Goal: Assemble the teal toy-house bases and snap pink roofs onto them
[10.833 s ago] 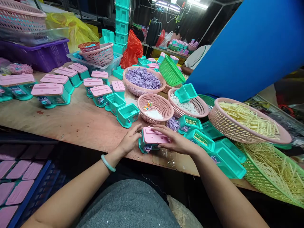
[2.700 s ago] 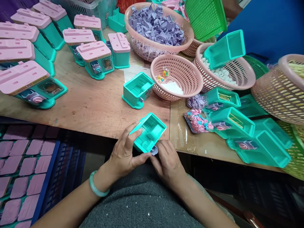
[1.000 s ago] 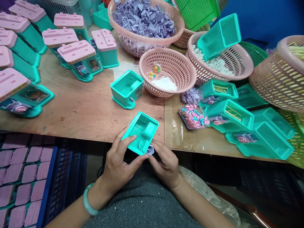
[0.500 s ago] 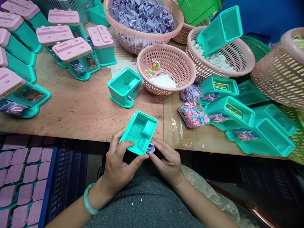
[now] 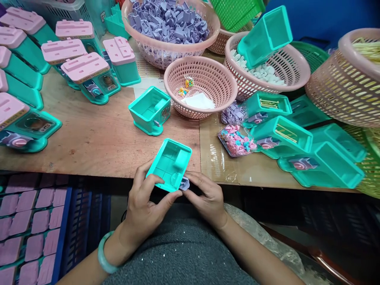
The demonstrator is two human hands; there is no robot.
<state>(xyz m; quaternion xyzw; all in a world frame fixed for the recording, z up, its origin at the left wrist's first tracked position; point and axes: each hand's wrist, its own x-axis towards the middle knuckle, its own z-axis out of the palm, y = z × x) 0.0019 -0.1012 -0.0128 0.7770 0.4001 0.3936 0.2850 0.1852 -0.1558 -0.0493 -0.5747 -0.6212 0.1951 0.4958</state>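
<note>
My left hand (image 5: 150, 198) grips a teal plastic toy box (image 5: 166, 164) by its left side and near edge, its open top facing me. Against the lower right side of that box, my right hand (image 5: 204, 198) pinches a small purple plastic part (image 5: 184, 183) between thumb and fingers. The part touches the box; how far it fits in is hidden. A second teal box (image 5: 145, 107), open at the top, stands on the table just beyond my hands.
Pink-lidded teal boxes (image 5: 86, 67) stand at the left. Baskets at the back hold purple parts (image 5: 169, 19) and white pieces (image 5: 264, 73). A pink basket (image 5: 218, 85) is nearer. At right lie a tray of pink and blue pieces (image 5: 237, 140) and several teal boxes (image 5: 335, 166).
The whole view has shifted slightly. Both hands keep their hold on the box and the purple part, with little visible movement between them.
</note>
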